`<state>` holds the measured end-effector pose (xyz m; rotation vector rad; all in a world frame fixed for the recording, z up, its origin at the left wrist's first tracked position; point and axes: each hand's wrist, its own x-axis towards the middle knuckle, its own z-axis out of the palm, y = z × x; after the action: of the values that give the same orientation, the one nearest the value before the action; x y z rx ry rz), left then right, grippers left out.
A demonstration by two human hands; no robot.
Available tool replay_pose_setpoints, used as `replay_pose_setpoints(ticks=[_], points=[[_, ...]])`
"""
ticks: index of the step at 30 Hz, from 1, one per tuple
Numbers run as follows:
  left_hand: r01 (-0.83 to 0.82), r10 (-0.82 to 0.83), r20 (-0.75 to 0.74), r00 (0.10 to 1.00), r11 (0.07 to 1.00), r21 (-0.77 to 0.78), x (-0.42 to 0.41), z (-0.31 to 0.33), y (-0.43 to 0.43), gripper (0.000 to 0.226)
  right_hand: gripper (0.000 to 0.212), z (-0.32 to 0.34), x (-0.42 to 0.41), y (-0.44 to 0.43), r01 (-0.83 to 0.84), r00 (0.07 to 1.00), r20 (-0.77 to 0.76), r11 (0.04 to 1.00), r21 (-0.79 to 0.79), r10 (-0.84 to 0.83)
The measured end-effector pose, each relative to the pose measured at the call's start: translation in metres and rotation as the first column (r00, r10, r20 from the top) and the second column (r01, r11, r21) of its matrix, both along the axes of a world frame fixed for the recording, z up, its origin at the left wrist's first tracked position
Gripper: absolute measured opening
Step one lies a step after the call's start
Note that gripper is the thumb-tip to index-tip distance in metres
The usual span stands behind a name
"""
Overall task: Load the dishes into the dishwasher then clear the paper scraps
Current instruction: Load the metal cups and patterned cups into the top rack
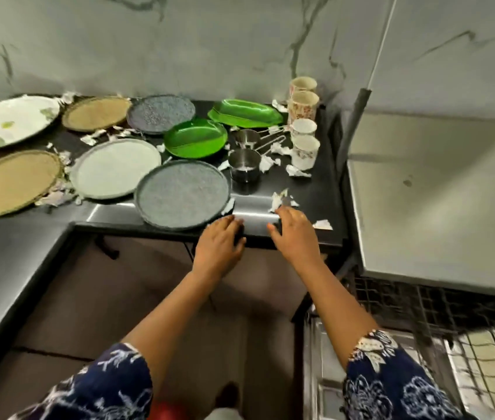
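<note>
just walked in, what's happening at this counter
A person is reaching both bare hands to the front edge of the black counter. The left hand is by the grey plate; the right hand is near paper scraps. Neither holds anything. Plates, steel cups and mugs are not yet loaded.

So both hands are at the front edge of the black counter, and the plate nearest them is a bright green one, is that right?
Not quite. The head view shows the left hand and the right hand at the front edge of the black counter, but the plate nearest them is the dark grey speckled plate. The bright green plate sits further back.
</note>
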<state>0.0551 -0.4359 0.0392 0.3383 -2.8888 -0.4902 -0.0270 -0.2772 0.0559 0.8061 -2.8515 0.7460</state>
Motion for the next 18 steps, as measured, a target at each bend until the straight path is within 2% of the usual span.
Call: replay_pose_setpoints(ticks=[3,6,9,12,15,18], points=[[0.067,-0.069,-0.004,0.998,0.988,-0.136,0.003,-0.015,-0.008,0.052,0.035,-0.012,0.004,0.001,0.013,0.999,-0.042,0.997,0.081,-0.010],[0.065,-0.080,-0.058,0.995,0.970,-0.233,0.000,-0.018,-0.011,0.046,0.041,-0.015,-0.003,0.005,0.004,0.996,-0.091,0.994,0.105,0.006],[0.056,-0.088,-0.127,0.988,0.969,-0.242,-0.017,-0.001,-0.016,0.039,0.042,-0.007,-0.020,0.005,-0.042,0.991,-0.122,0.994,0.100,0.054],[-0.022,-0.018,-0.226,0.974,0.984,-0.176,-0.045,0.014,-0.023,0.036,0.032,0.004,-0.047,0.002,-0.058,0.994,-0.092,0.997,0.054,0.063],[-0.135,0.113,-0.203,0.973,0.986,-0.097,-0.090,0.026,-0.034,0.058,0.017,0.013,-0.081,-0.006,-0.075,0.997,-0.037,0.996,-0.058,0.072],[-0.204,0.204,-0.012,0.979,0.978,0.045,-0.142,0.035,-0.047,0.095,0.013,0.024,-0.118,-0.014,-0.097,0.993,-0.074,0.989,-0.110,0.089]])
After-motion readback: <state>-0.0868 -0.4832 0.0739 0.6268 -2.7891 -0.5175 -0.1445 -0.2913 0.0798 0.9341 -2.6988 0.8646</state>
